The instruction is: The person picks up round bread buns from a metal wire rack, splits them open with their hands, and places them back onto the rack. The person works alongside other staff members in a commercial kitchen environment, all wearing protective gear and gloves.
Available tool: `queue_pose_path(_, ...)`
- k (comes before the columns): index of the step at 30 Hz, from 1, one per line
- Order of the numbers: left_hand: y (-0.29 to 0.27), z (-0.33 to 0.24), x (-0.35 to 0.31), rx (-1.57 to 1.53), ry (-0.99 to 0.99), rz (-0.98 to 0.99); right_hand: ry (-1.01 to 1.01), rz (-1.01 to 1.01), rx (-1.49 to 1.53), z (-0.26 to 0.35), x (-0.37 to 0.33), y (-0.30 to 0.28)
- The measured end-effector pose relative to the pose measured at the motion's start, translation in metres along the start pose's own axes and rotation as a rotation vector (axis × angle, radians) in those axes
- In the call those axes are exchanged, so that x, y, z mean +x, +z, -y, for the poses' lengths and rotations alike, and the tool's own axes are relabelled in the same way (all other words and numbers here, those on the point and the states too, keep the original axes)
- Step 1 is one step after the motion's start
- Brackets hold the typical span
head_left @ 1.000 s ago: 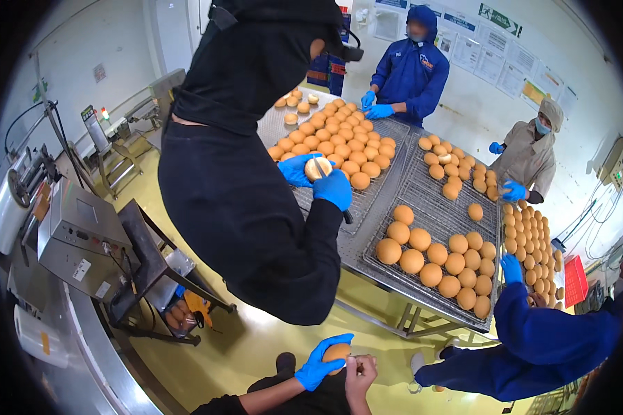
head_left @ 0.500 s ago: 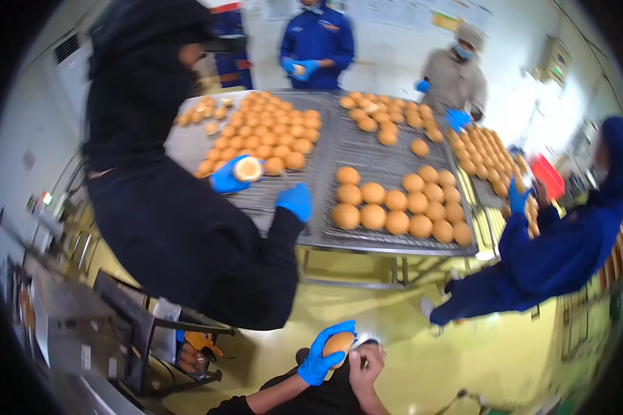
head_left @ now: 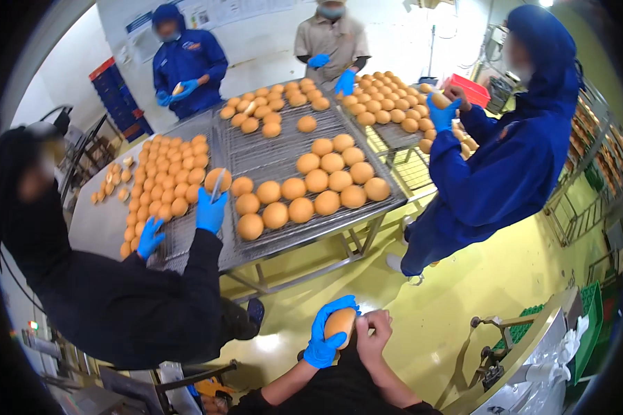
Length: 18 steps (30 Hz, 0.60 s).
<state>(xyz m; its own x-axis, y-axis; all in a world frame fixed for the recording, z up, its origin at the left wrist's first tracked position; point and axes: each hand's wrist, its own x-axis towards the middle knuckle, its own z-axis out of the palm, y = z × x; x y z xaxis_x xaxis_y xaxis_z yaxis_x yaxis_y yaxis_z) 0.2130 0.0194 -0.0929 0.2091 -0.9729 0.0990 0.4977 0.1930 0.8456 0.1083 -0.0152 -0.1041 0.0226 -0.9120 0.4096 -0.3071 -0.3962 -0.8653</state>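
My left hand (head_left: 330, 333), in a blue glove, is wrapped round a golden-brown round bun (head_left: 340, 324) and holds it low in front of my body. Close against the bun's right side is my right hand (head_left: 373, 335), bare, its fingers curled together. Whatever those fingers pinch, if anything, is hidden or too small to make out. Beyond my hands, many similar buns (head_left: 301, 209) rest on a metal table with wire racks (head_left: 255, 156).
A co-worker in black (head_left: 138, 297) leans at the table's left, holding a bun and a thin pale blade-like tool. Another in blue (head_left: 498, 166) stands right, handling a bun; two more people work behind. A metal-edged machine (head_left: 533, 346) and green tray (head_left: 590, 325) are lower right.
My view has swung right, so the table sits further left. My left hand keeps the bun; my right hand stays beside it. The co-worker in black now has a different bun and a tool.
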Motion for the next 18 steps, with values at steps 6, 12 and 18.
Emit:
queue_pose_path(6,0.040,0.010,0.051,0.020,0.063,0.071,-0.134,-0.066,0.056,0.006,0.062,-0.028)
queue_pose_path(12,0.095,-0.006,0.102,-0.365,-0.030,-0.014,0.031,-0.138,0.007,-0.039,0.111,-0.056)
queue_pose_path(18,0.135,-0.030,0.144,-0.761,-0.160,0.057,-0.236,-0.195,-0.107,-0.006,0.145,-0.099)
